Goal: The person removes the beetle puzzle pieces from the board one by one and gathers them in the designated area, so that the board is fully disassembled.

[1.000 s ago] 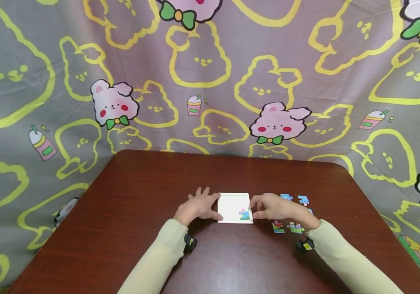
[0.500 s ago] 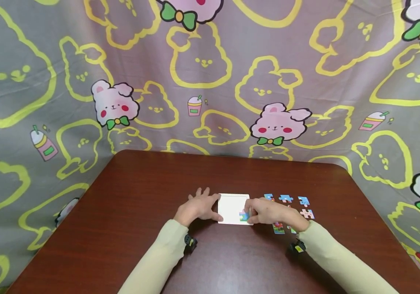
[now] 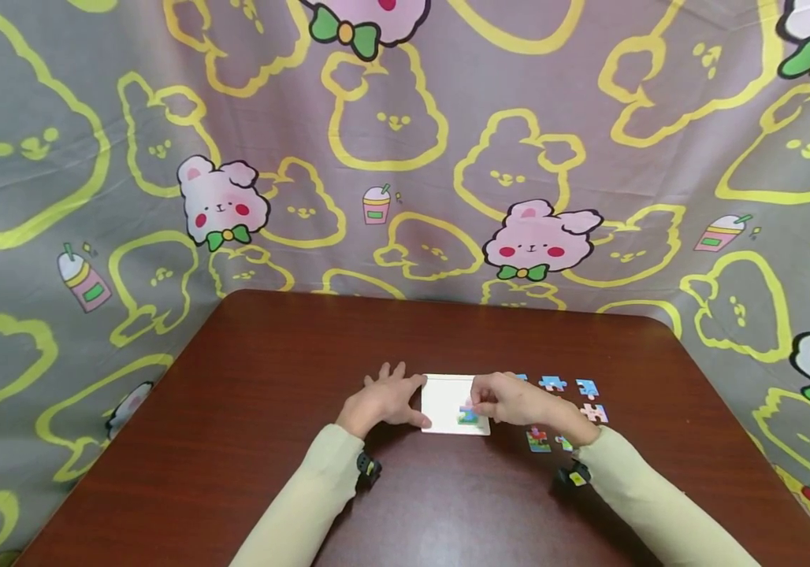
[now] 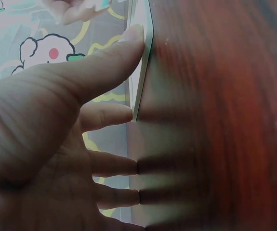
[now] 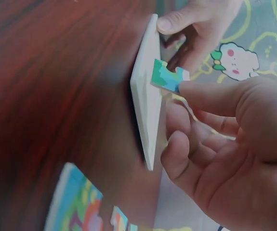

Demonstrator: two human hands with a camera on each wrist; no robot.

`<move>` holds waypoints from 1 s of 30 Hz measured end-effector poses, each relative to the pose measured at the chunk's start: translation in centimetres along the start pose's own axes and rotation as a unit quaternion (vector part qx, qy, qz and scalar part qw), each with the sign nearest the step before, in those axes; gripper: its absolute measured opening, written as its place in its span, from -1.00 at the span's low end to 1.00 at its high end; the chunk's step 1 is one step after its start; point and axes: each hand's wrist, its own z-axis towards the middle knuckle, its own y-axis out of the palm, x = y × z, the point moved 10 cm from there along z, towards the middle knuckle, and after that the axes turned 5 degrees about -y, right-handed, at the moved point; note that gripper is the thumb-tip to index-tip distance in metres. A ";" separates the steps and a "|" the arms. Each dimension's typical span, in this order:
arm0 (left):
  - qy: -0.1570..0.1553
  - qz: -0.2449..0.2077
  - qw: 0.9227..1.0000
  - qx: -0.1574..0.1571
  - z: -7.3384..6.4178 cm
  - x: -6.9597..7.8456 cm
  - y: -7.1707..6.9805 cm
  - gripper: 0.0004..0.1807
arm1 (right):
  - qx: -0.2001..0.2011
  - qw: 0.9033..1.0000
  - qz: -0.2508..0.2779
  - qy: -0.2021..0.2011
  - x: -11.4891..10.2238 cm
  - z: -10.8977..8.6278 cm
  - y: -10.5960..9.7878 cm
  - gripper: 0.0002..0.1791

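Observation:
A white square puzzle tray lies flat on the table. My left hand steadies its left side, fingers spread and fairly straight. In the left wrist view the thumb touches the tray's edge and the other fingertips reach the tabletop. My right hand pinches a jigsaw piece between thumb and fingers, over the tray's near right part. Seen from the right wrist, the blue-and-green piece stands tilted just above the tray surface, its far end hidden by the thumb.
Several loose jigsaw pieces lie right of the tray, among them a blue one, a corner one, a pink one and a red-green one. My right forearm covers some. A patterned curtain hangs behind the brown table.
My right hand has moved left from the tray's right edge and taken hold of the piece that lay in the near right corner, shifting it slightly left. The left hand stays put.

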 end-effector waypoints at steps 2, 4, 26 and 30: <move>0.000 -0.001 1.000 -0.001 0.0 -0.1 0.1 -0.10 | -0.009 1.000 0.022 0.002 0.1 -0.2 -0.1 -0.86; 0.000 -0.003 1.000 -0.003 0.0 -0.1 0.2 -0.10 | -0.012 0.999 0.031 0.003 0.3 -0.5 -0.4 -0.86; 0.010 0.009 1.000 -0.006 0.0 0.0 0.1 -0.11 | -0.038 0.995 0.065 0.070 4.8 -6.9 -5.2 -0.91; 0.011 0.003 1.000 -0.009 0.1 0.1 -0.1 -0.10 | -0.045 0.993 0.075 0.082 5.7 -7.9 -6.0 -0.89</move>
